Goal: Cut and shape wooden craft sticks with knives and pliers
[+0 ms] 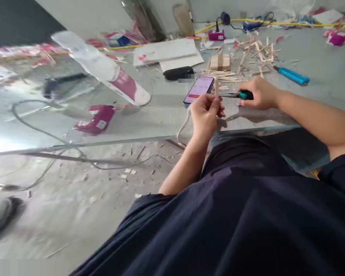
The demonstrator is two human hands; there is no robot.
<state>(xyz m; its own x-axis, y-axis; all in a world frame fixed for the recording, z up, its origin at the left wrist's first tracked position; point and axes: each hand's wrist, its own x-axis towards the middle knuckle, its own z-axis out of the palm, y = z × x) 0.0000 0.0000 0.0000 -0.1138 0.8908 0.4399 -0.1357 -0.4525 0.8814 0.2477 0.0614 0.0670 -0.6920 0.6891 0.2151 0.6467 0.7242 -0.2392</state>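
My left hand (207, 111) pinches a flat wooden craft stick (216, 87) that stands upright above the fingertips. My right hand (260, 94) is closed around the green-and-black handles of what look like needle-nose pliers (244, 95). Their metal jaws point left and reach the lower part of the stick, close to my left fingers; whether they grip it cannot be made out. Just behind my left hand lies a phone (199, 89) with a lit screen. A bundle of wooden sticks (220, 62) and many loose sticks (258, 50) lie beyond my hands.
A blue-handled tool (293, 75) lies right of the sticks. Farther left are a black case (178, 73), white boards (166, 53), a white-and-maroon piece (115, 73) and a purple object (96, 119). The glass table edge (132, 140) runs before me; a cable hangs over it.
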